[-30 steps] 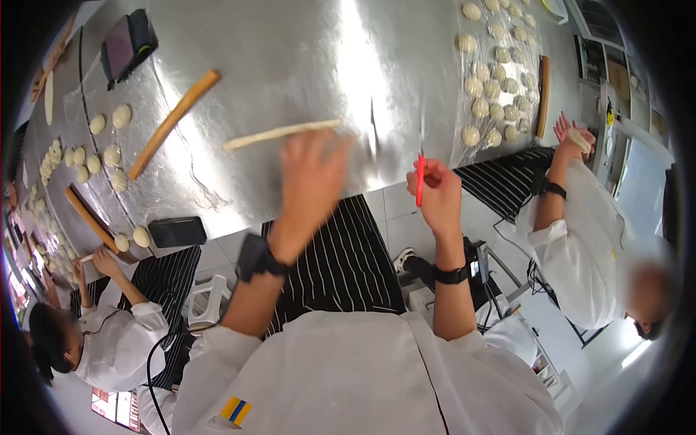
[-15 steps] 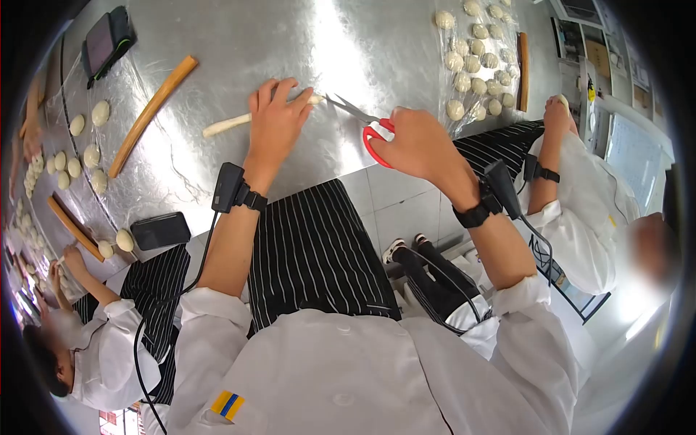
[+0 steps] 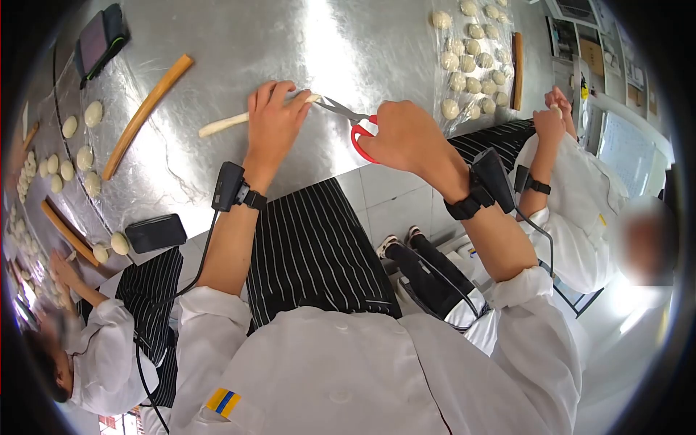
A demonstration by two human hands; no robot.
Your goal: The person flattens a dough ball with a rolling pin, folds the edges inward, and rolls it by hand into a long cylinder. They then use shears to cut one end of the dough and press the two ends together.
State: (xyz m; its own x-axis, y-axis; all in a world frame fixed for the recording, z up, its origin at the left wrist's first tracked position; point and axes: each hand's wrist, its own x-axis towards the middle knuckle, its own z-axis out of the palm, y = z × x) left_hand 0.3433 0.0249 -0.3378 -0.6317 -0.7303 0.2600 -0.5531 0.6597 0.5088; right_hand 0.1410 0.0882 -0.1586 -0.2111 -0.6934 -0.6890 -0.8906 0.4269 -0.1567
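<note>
My left hand [image 3: 274, 119] rests over a thin rope of pale dough [image 3: 223, 125] on the metal table, its fingers closed around it. One length of the rope sticks out to the left, and a short end pokes out past my fingertips on the right. My right hand [image 3: 407, 138] grips a pair of scissors [image 3: 338, 108] by their red handles. The blades point left, slightly apart, with their tips right at the short dough end, close to my left fingertips.
Dough balls [image 3: 473, 65] lie on plastic wrap at right, beside a wooden stick [image 3: 518, 71]. Another stick [image 3: 148, 116], more dough balls [image 3: 93, 114], a black phone [image 3: 156, 232] and a dark pouch [image 3: 100, 43] are at left. Co-workers stand on both sides.
My right hand has moved left with the scissors, bringing the blade tips onto the dough end. My left hand has stayed nearly still. The right co-worker's two hands now show together.
</note>
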